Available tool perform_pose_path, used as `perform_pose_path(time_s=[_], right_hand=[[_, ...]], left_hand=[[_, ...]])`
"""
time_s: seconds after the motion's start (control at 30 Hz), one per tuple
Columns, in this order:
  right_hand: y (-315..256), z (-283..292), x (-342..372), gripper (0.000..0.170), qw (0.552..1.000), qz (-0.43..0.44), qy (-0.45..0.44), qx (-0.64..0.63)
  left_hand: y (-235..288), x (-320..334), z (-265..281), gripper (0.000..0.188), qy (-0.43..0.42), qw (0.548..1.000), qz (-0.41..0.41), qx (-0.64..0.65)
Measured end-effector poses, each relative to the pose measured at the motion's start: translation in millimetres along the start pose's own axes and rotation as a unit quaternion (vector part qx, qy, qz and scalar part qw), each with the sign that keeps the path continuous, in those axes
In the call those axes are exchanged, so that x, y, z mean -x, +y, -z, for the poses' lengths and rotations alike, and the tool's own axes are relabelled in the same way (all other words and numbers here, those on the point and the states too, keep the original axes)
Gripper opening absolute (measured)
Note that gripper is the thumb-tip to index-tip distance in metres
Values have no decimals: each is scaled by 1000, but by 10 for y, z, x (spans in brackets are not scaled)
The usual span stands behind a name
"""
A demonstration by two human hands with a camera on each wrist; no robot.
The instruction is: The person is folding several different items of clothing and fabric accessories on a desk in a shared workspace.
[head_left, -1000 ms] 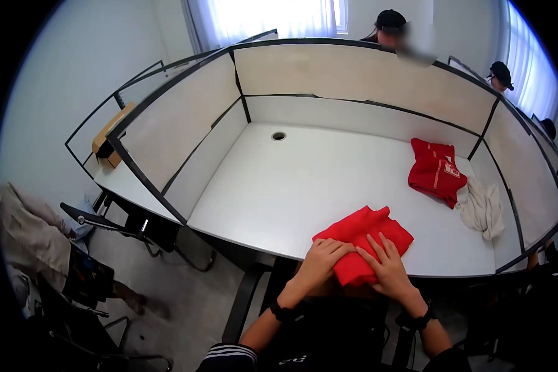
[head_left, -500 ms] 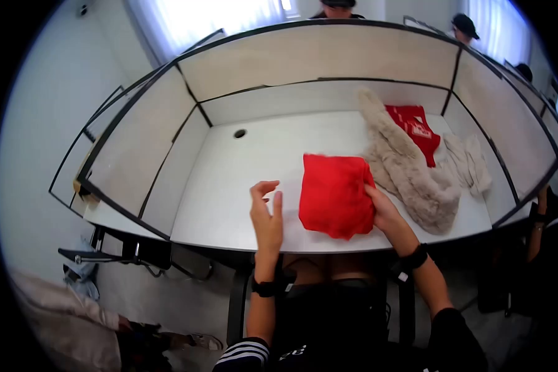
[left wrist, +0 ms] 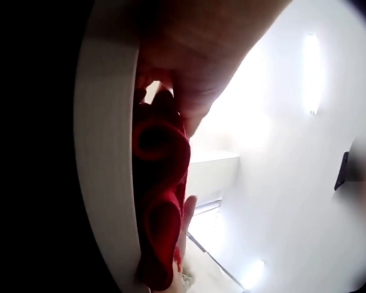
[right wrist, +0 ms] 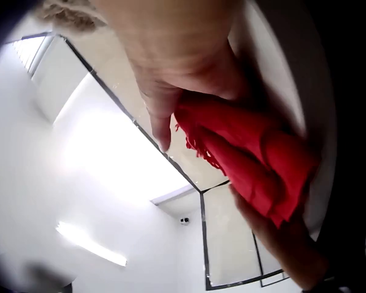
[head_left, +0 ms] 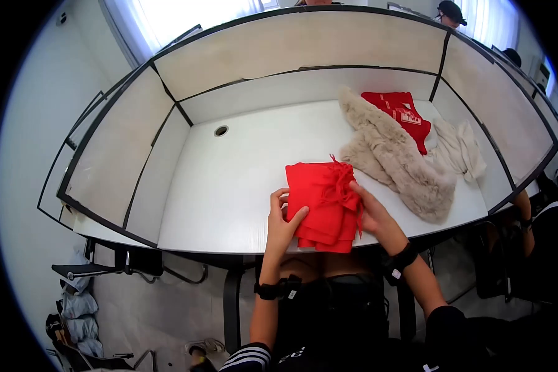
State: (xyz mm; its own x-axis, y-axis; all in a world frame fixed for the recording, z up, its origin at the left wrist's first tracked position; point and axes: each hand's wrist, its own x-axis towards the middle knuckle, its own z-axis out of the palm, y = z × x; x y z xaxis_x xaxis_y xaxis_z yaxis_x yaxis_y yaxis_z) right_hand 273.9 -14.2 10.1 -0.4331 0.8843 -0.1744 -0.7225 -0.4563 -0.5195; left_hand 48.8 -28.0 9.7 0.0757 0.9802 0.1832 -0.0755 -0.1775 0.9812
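Note:
A folded red scarf (head_left: 316,214) lies at the desk's front edge in the head view, with its fringe bunched on top at the right. My left hand (head_left: 281,222) grips its left side, thumb over the top and fingers at the edge. On the opposite side my right hand (head_left: 376,215) holds the scarf, its thumb near the fringe and its other fingers mostly hidden. Rolled folds of the scarf (left wrist: 161,177) show end-on in the left wrist view. In the right wrist view, the scarf (right wrist: 250,152) reaches from the right hand (right wrist: 177,55) toward the left hand (right wrist: 280,244).
A beige fur piece (head_left: 403,161) lies right of the scarf. Behind it are a red printed cloth (head_left: 406,115) and a cream cloth (head_left: 459,149). Low partitions (head_left: 303,43) enclose the white desk (head_left: 223,186), which has a cable hole (head_left: 221,131) at back left.
The scarf was under both hands, then held by the right hand with the left apart; now both hold it and its fringe shows on top. The fur piece has appeared on the desk.

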Motion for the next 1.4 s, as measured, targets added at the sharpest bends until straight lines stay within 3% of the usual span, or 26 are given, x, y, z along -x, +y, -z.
perform_pose_path(time_s=[0.03,0.1,0.13,0.23,0.33,0.4,0.43,0.47,0.57,0.63,0.67,0.77,0.83,0.97,1.13,1.4], right_hand=[[23,-58,34,51,1000,3,3,0],[91,-186,77,59,959,63,0,276],[146,-166,65,66,954,83,15,289],[95,-128,254,59,971,57,25,230],[-230,105,712,53,981,45,44,184],[-546,94,1273,48,950,131,176,221],[-760,314,1583,47,957,138,191,169],[-880,278,1970,43,906,215,320,173],[-1289,695,3148,60,808,483,328,84],[-1351,186,3668,67,671,606,424,54],[-1373,-95,3706,68,602,645,470,30],[-1630,461,4151,57,413,739,507,160],[-1901,854,4122,56,367,722,535,241],[-2535,1729,3832,56,340,626,579,396],[-2865,2584,3321,55,349,508,608,501],[-2934,2806,3192,53,367,438,609,550]], left_hand=[[5,11,-2,52,-4,1000,0,2],[10,44,32,34,-58,996,-54,-37],[32,52,52,34,-65,996,-57,-33],[-14,92,125,18,-93,994,-11,65],[-14,103,162,17,-91,995,2,28],[37,107,124,17,-113,994,1,-8],[67,116,103,17,-129,991,0,-47],[104,129,81,15,-129,989,8,-68],[62,141,76,14,-144,985,7,-100],[84,125,16,13,-135,984,-1,-115],[75,137,10,13,-144,983,-1,-115],[46,112,-21,12,-144,977,-7,-160],[39,121,-34,12,-144,974,-16,-175],[22,118,-68,11,-146,970,-17,-192],[-49,135,-9,10,-118,974,-20,-194],[18,146,-69,10,-96,970,-6,-221]])
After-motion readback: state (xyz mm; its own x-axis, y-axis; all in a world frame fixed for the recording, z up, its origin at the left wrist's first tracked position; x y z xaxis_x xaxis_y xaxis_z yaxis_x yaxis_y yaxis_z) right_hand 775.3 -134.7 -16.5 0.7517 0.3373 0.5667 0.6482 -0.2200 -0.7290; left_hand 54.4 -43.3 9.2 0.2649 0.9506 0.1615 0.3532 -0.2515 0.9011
